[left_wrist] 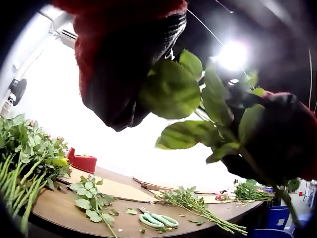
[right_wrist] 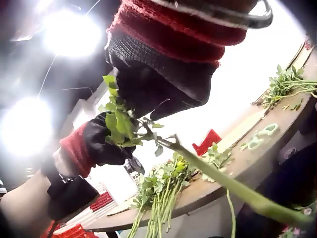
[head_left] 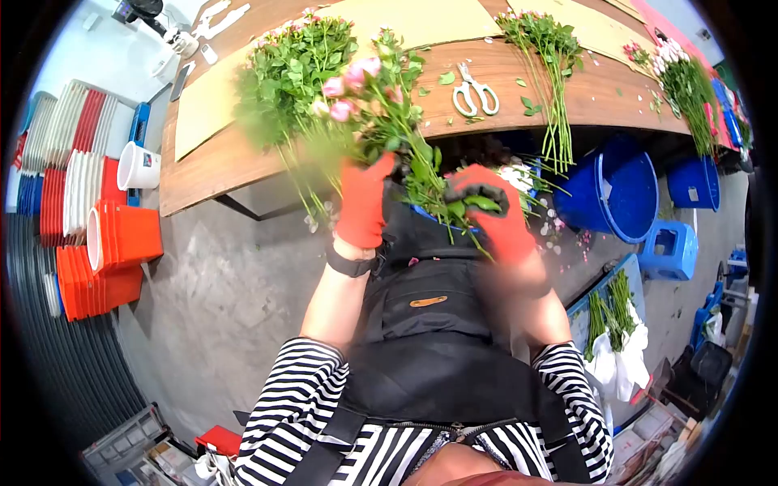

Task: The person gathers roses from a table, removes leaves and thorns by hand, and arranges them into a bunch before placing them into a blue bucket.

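Note:
Pink roses (head_left: 356, 85) on leafy stems stand up out of my left hand (head_left: 362, 202), whose gloved fingers curl round the stems. Just to the right, my right hand (head_left: 498, 211) grips the lower part of a leafy stem (head_left: 425, 174). In the right wrist view the thick bare stem (right_wrist: 237, 191) runs down from my right hand (right_wrist: 158, 79), with my left hand (right_wrist: 101, 144) close by at its leaves. Green leaves (left_wrist: 185, 134) lie between both hands in the left wrist view.
On the table (head_left: 300, 158) lie a leafy rose pile (head_left: 296, 57), pale-handled scissors (head_left: 476, 91) and another bunch (head_left: 551, 49). Cut leaves are scattered around. Blue buckets (head_left: 608, 194) stand below at right, orange crates (head_left: 121, 243) at left. Wrapped bunches (head_left: 620, 348) rest on a blue stand.

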`<action>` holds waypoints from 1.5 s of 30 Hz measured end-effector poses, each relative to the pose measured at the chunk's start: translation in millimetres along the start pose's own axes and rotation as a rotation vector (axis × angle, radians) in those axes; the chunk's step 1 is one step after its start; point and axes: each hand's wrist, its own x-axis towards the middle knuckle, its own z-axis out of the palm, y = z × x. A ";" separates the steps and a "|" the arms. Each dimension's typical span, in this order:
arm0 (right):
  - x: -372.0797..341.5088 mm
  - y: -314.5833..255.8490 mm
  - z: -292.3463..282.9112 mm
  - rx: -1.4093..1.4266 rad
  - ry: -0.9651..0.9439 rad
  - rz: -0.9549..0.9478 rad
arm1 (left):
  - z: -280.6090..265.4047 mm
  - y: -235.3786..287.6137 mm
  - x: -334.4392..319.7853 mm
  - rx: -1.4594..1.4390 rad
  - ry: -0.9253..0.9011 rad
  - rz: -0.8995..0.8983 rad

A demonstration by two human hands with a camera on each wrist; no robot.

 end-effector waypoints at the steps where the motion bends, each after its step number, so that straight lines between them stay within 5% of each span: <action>1: -10.1 1.2 -1.7 0.038 -0.001 0.078 | -4.1 4.4 3.8 0.029 0.036 0.055; 2: -23.3 5.9 -5.4 0.076 -0.002 0.157 | -7.4 13.2 1.1 -0.159 0.060 -0.075; 4: -38.0 26.8 -18.5 0.063 -0.004 0.319 | -23.4 14.1 8.5 -0.168 0.023 -0.053; 6: -34.8 19.9 -13.8 -0.039 0.109 0.224 | -20.7 18.6 4.8 -0.206 0.039 -0.039; 7: -25.3 7.3 -8.1 -0.096 0.170 0.176 | -26.0 2.3 7.7 0.023 -0.007 0.139; 8: -17.6 0.9 -1.9 0.219 0.191 0.316 | -36.2 -27.1 12.3 0.251 -0.057 0.315; 10: -0.7 7.2 12.4 -0.009 0.140 0.265 | -13.8 -21.9 3.6 -0.170 0.011 -0.033; 14: 11.4 8.4 36.4 -0.391 0.149 0.408 | 5.3 -13.3 -9.7 -0.003 0.049 0.000; 18: -9.2 35.1 27.1 -0.603 0.050 -0.003 | -14.6 -24.2 -8.3 -0.136 0.068 -0.068; 24: -26.9 26.8 10.5 -0.741 -0.030 0.041 | -27.7 -54.4 2.4 -0.290 0.174 -0.028; 27: -45.3 37.8 -5.6 -0.887 -0.081 0.071 | -35.7 -27.1 8.5 -0.301 0.262 -0.031; 30: -53.9 50.6 -14.6 -0.919 -0.099 0.182 | -45.6 2.1 8.6 -0.113 0.089 0.024; 34: -29.5 9.9 14.2 -0.720 0.205 0.066 | -29.4 5.5 -3.6 -0.188 -0.042 0.000; 38: -1.6 -31.8 31.2 -0.588 0.302 -0.105 | -5.0 7.6 -25.8 -0.095 -0.041 -0.010; 41: 15.5 -53.0 38.5 -0.916 0.249 -0.363 | 7.4 15.1 -36.3 -0.103 -0.052 -0.039; 45: 36.9 -54.6 37.0 -1.075 0.369 -0.366 | 19.5 25.4 -43.3 -0.091 -0.044 -0.021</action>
